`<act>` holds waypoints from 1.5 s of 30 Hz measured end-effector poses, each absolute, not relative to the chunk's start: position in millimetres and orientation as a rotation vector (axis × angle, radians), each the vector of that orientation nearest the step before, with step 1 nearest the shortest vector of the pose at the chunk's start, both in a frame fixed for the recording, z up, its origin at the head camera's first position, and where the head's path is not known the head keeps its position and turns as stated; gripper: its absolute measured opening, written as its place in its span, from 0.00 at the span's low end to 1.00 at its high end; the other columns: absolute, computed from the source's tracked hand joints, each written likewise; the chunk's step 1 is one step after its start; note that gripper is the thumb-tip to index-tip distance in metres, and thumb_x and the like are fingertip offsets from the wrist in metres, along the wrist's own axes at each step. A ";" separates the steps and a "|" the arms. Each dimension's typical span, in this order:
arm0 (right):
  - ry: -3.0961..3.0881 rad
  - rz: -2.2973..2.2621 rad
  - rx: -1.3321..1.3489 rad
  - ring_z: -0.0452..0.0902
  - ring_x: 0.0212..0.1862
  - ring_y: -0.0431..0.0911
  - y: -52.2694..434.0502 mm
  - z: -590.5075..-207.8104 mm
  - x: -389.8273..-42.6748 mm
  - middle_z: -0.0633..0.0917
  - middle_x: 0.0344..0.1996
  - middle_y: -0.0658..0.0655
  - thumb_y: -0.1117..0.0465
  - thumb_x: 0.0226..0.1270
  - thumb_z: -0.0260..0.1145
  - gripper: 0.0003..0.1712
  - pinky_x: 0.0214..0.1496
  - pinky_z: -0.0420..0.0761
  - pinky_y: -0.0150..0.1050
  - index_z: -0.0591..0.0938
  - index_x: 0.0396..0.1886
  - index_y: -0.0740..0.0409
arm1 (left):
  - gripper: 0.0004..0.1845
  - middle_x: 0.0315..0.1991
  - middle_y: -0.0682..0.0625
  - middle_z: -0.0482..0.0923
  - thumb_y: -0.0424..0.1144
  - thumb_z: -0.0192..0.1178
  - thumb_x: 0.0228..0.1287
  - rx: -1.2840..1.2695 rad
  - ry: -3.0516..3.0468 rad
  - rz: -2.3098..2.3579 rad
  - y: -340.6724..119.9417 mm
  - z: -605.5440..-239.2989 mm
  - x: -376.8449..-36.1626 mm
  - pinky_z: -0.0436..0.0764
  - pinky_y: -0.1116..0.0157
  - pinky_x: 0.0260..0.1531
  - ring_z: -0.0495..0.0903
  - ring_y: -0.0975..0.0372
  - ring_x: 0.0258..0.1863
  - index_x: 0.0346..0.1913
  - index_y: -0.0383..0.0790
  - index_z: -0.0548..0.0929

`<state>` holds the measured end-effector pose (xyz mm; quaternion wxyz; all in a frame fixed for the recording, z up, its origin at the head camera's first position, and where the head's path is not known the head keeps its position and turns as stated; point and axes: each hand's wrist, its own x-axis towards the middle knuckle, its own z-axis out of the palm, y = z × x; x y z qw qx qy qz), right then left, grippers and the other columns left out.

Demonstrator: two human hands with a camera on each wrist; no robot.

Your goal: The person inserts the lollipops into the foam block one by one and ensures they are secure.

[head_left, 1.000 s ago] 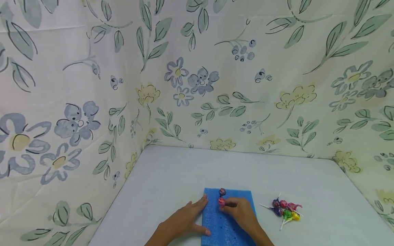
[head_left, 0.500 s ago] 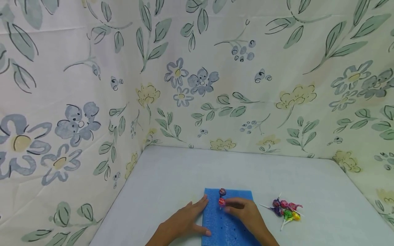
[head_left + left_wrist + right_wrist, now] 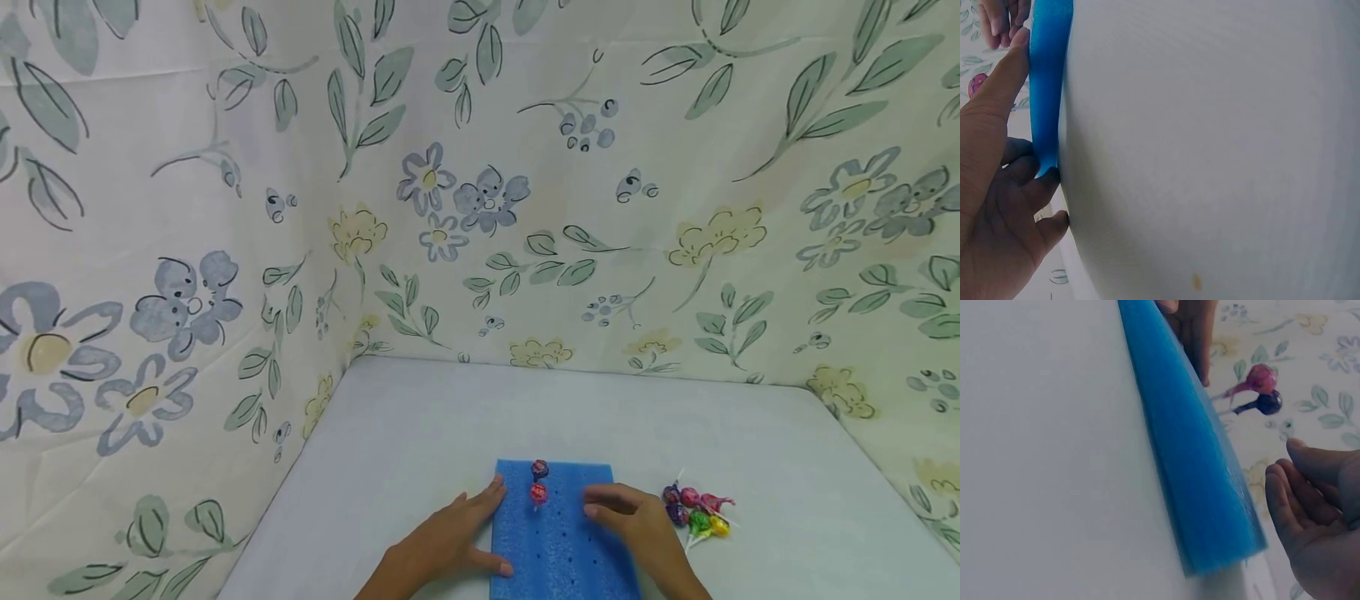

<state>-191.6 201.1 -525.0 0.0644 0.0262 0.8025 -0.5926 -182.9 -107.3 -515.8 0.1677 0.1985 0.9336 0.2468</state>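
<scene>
A flat blue foam block (image 3: pixel 558 533) dotted with small holes is seen lying on the white table (image 3: pixel 420 433), near the front edge. Two lollipops are stood upright in its far left holes: a red-wrapped lollipop (image 3: pixel 538 493) and, just behind it, a purple-wrapped lollipop (image 3: pixel 539 469).

The left hand (image 3: pixel 442 546) is laid against the left edge of the block, with the fingers spread and fairly straight; the thumb is pressed along the block's near left side, and in the left wrist view the fingertips (image 3: pixel 1041 181) are seen touching the block's edge. Nothing is gripped by it.

The right hand (image 3: pixel 637 525) is held over the right part of the block, with its fingers loosely bent and pointing left. Nothing is held in it; in the right wrist view the palm is seen empty and relaxed. The red-wrapped lollipop is left clear of this hand, a short way to the left of its fingertips (image 3: pixel 592 498), with bare foam between them.

A small heap of wrapped lollipops (image 3: pixel 699 511) in purple, pink, green and yellow is seen lying on the table just right of the block, just beside the right hand. The table is backed by a cream floral cloth (image 3: pixel 480 183).
</scene>
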 end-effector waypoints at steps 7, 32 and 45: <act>2.486 -1.761 0.207 0.88 0.52 0.42 226.0 -520.4 -187.1 0.92 0.51 0.56 0.53 0.66 0.79 0.22 0.54 0.88 0.37 0.90 0.56 0.58 | 0.58 0.86 0.58 0.54 0.74 0.71 0.54 0.549 2.661 0.688 -106.4 -519.5 -185.0 0.73 0.34 0.68 0.65 0.36 0.78 0.85 0.57 0.61; 2.604 -1.484 0.440 0.75 0.45 0.15 308.0 -502.0 -173.9 0.89 0.60 0.49 0.34 0.63 0.77 0.39 0.48 0.82 0.25 0.86 0.66 0.52 | 0.59 0.86 0.56 0.55 0.74 0.71 0.54 0.573 2.664 0.691 -107.8 -520.9 -184.1 0.74 0.35 0.68 0.65 0.35 0.78 0.85 0.54 0.61; 2.624 -1.473 0.570 0.74 0.40 0.15 332.9 -507.6 -172.6 0.91 0.55 0.46 0.33 0.61 0.78 0.44 0.43 0.80 0.23 0.84 0.67 0.56 | 0.58 0.86 0.57 0.54 0.74 0.71 0.54 0.569 2.671 0.679 -107.4 -522.2 -185.0 0.74 0.35 0.68 0.65 0.36 0.78 0.85 0.56 0.60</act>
